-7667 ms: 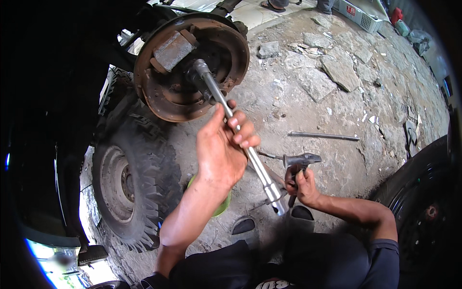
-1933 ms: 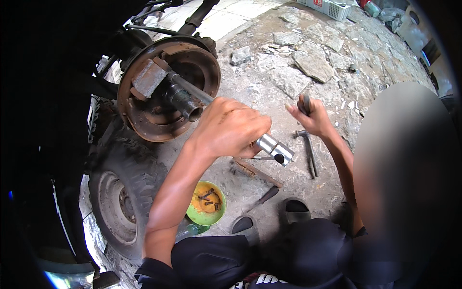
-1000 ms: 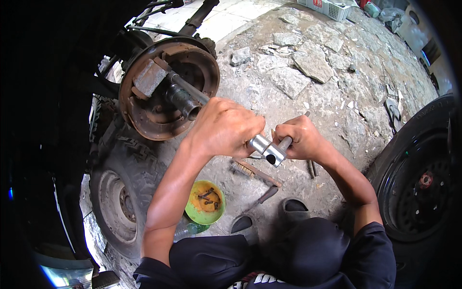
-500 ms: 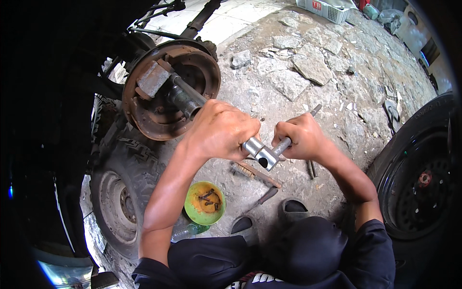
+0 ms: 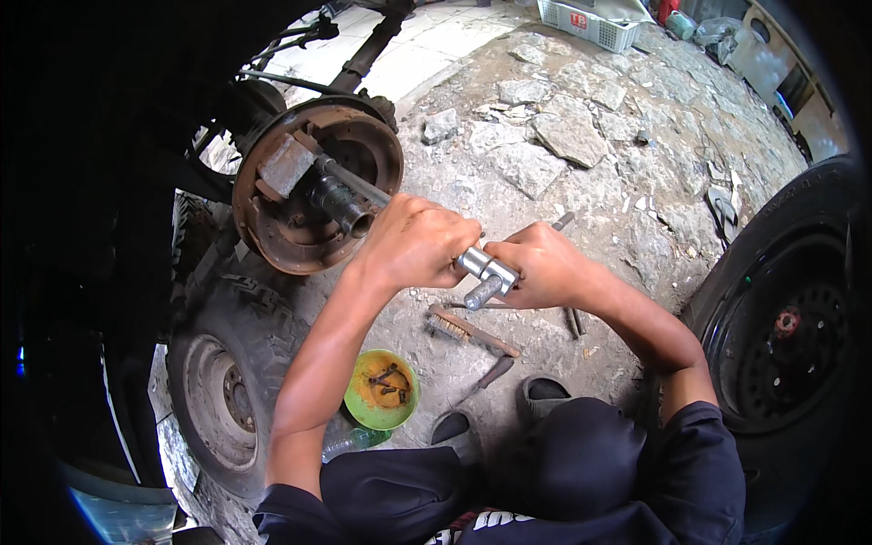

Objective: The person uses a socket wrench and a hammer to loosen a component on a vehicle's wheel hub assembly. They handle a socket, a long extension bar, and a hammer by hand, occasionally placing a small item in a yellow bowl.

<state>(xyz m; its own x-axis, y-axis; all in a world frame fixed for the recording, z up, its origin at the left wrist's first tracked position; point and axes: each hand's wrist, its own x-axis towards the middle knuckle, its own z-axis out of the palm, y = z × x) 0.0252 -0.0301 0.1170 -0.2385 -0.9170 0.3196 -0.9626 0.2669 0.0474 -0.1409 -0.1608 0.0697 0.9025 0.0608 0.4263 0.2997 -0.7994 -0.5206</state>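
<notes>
Right hand [image 5: 545, 265] grips a steel rod [image 5: 486, 292], newly slid through the end of the extension bar [image 5: 474, 261] at centre frame, forming a T; left hand [image 5: 420, 243] clasps the bar, near the upper-left brake backing plate [image 5: 259, 222].

Far left, brake assembly [image 5: 304, 232]; near left, treaded wheel [image 5: 221, 400]. Right of this wheel, bowl [image 5: 386, 423] with bolts [image 5: 392, 391] inside, then brush [image 5: 477, 332], on the floor [image 5: 581, 195]. Centre, crossbar [image 5: 484, 292] through the extension bar's [image 5: 474, 261] near end. Right, second wheel [image 5: 781, 345]; far, crate [image 5: 618, 36].
</notes>
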